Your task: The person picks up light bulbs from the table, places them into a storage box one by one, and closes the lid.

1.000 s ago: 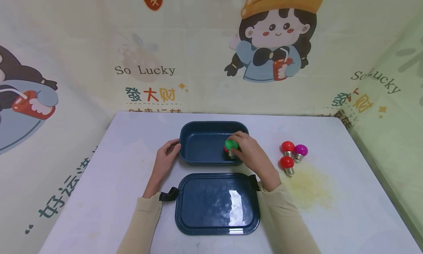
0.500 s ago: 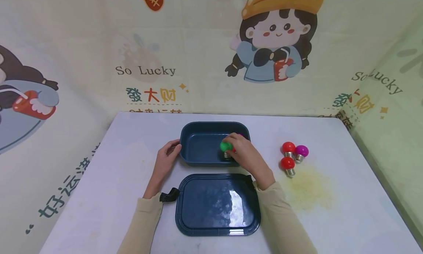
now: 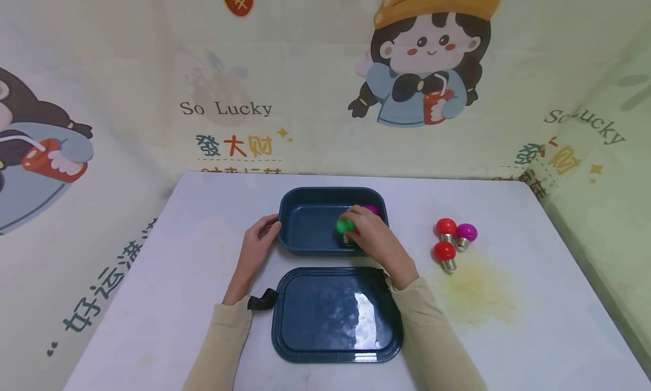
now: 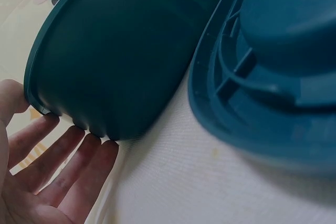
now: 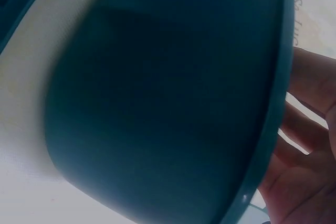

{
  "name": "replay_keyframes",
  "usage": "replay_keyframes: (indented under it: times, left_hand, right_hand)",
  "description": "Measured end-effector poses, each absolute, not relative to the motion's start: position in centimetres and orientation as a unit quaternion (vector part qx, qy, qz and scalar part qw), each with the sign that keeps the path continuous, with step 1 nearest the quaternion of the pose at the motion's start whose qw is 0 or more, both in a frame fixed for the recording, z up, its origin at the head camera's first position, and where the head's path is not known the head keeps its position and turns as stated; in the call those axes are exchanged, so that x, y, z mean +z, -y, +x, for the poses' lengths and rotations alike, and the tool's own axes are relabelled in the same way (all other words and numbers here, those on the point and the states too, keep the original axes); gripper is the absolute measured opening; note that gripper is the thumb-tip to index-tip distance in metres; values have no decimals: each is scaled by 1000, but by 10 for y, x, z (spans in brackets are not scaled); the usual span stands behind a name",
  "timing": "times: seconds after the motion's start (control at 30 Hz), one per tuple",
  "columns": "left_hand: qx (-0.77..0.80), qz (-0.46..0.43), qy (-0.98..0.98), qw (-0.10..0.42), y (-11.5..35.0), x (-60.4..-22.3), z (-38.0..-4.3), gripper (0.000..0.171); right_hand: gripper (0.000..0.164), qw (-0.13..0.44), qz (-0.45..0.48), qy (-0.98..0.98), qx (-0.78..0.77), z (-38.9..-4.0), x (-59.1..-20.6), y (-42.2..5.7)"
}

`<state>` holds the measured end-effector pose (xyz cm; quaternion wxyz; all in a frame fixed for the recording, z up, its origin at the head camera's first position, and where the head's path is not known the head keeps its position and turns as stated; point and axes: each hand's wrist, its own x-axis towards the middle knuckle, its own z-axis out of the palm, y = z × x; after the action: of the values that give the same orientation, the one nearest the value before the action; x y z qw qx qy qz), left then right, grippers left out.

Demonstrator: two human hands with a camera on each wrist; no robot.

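My right hand (image 3: 376, 233) reaches over the right side of a dark blue rectangular box (image 3: 309, 224) and pinches a green light bulb (image 3: 344, 226), its metal screw base pointing down inside. A purple bulb (image 3: 373, 209) shows behind that hand in the box, and a bit of red peeks out under the fingers. On the box's left end, my left hand (image 3: 259, 239) touches the outer wall with extended fingertips (image 4: 79, 129), thumb at the rim. In the right wrist view the box wall (image 5: 168, 103) hides the held bulb and my fingertips.
A dark blue lid (image 3: 330, 317) lies on the white table (image 3: 152, 300) in front of the box, between my forearms. To the right, two red bulbs (image 3: 445, 251) and one purple bulb (image 3: 467, 231) lie close together. A printed cloth hangs behind the table.
My right hand has moved a little left inside the box with the green bulb, uncovering the purple bulb behind it. The left hand stays at the box's end.
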<state>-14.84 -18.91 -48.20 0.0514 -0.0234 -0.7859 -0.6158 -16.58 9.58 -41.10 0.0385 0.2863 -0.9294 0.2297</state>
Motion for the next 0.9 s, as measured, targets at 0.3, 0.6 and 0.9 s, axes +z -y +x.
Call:
replay_keyframes:
  times: [0.3, 0.6, 0.9]
  left_hand:
    - [-606, -24, 792, 71, 188, -485, -148, 42]
    - [-613, -18, 788, 55, 189, -482, -148, 41]
    - [-617, -19, 785, 50, 190, -482, -148, 41]
  right_hand:
    - [35, 47, 301, 925, 228, -168, -414, -92]
    - [35, 36, 300, 928, 219, -173, -415, -87]
    - [32, 34, 304, 930, 206, -177, -420, -85]
